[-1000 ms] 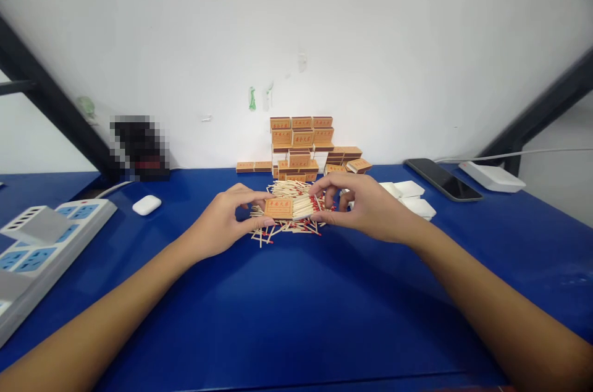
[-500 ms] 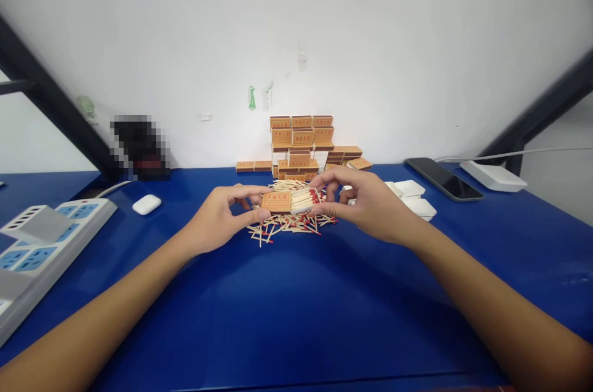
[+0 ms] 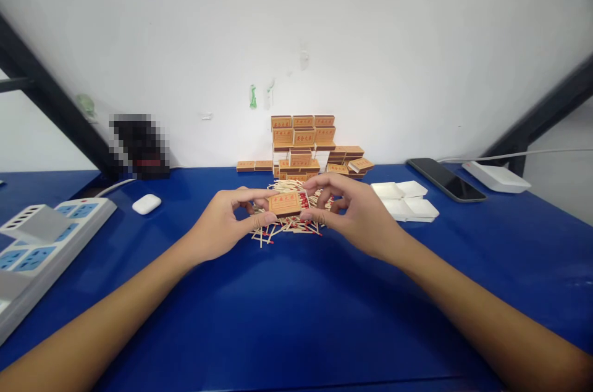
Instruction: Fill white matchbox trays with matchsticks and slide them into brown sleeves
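Note:
Between my two hands, above a loose pile of matches [image 3: 296,226], is a matchbox [image 3: 284,203] with an orange-brown sleeve. My left hand [image 3: 225,217] grips the sleeve's left end between thumb and fingers. At the right end, the thumb and forefinger of my right hand [image 3: 351,210] pinch the white matchbox tray [image 3: 307,196]. Only a short length of the tray sticks out of the sleeve, showing red match heads inside it. The matches on the table lie in all directions, partly hidden behind the box and fingers.
Stacked matchboxes [image 3: 303,136] stand against the wall behind the pile. White empty trays [image 3: 404,200] lie to the right, with a phone [image 3: 445,179] and a white flat device [image 3: 496,177] beyond. On the left are a power strip [image 3: 88,210] and a white earphone case [image 3: 147,204].
The tray full of matches has slid left, most of the way into the sleeve. My right hand has moved left with it, and the sleeve has shifted slightly right.

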Tool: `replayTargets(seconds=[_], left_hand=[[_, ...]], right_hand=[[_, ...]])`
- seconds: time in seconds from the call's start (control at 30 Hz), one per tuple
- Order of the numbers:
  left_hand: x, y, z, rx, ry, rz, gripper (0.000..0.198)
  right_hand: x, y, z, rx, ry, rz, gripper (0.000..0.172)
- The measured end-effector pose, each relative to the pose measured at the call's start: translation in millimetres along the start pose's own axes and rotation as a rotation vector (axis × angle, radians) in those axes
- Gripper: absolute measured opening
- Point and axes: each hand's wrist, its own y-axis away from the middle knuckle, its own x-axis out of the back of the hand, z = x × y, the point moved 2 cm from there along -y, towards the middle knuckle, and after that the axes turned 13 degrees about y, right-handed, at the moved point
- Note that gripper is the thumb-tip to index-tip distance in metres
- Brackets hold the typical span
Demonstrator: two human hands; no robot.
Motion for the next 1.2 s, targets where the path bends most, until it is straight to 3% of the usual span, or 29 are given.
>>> replayTargets(seconds=[0.23,0.37,0.47,0.97,1.07,1.2], left_hand=[[0.9,0.3,-0.1,0.023,0.042,0.127,0.044],[-2.8,3.3,1.1,-0.003,0.037,0.141,0.042],[-5.8,5.5,2.3,-0.025,0.002,0.146,0.041],[-7.8,5.6,5.7,-0.055,-0.061,0.150,0.040],[-1.3,2.4,-2.7,-0.044,-0.101,0.164,0.041],[25.2,-6.1,-23.1,-0.027,-0.270,0.211,0.044]], right_hand=[[-7.1,7.4,-8.9,-0.026,-0.021,0.151,0.058],[-25.8,20.9,-18.1,0.083,0.079,-0.082,0.077],[-35.7,27.7,-22.1,0.068,0.089,-0.195,0.088],[-34.8,27.9,-22.1,0.059,0.141,-0.195,0.092],[-33.5,24.5,-19.3,0.085,0.192,-0.116,0.085],[-27.3,16.2,-11.0,0.133,0.293,0.048,0.073]])
